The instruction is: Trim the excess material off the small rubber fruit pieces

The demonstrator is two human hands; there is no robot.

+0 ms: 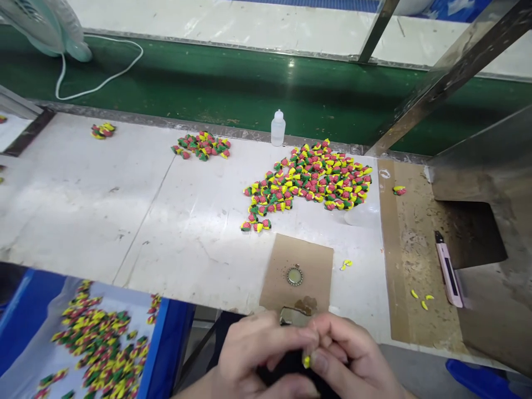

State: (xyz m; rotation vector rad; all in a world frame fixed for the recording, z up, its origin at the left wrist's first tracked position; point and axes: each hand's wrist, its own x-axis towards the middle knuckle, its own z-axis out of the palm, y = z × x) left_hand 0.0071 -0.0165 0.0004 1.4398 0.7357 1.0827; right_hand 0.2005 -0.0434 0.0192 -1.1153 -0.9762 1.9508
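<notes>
My left hand point(255, 354) and my right hand point(349, 354) meet at the bottom edge of the view, just below the table's front edge, fingers curled and pinched together. Between the fingertips shows a tiny yellow piece point(306, 362), against something dark that I cannot make out. Just beyond the hands lies a brown cardboard square point(316, 260) bearing a small round metal cap point(295, 275) and a dark stain. A big heap of small red, green and yellow pieces point(310, 180) lies farther back on the white table point(124, 210).
A small white squeeze bottle point(277, 127) stands behind the heap. Smaller piles point(201, 146) point(102, 130) lie to the left. A blue bin point(174, 343) lined with plastic holds several pieces below left. A pink utility knife point(449, 271) rests at right. A fan base and cord sit on the green belt point(249, 83).
</notes>
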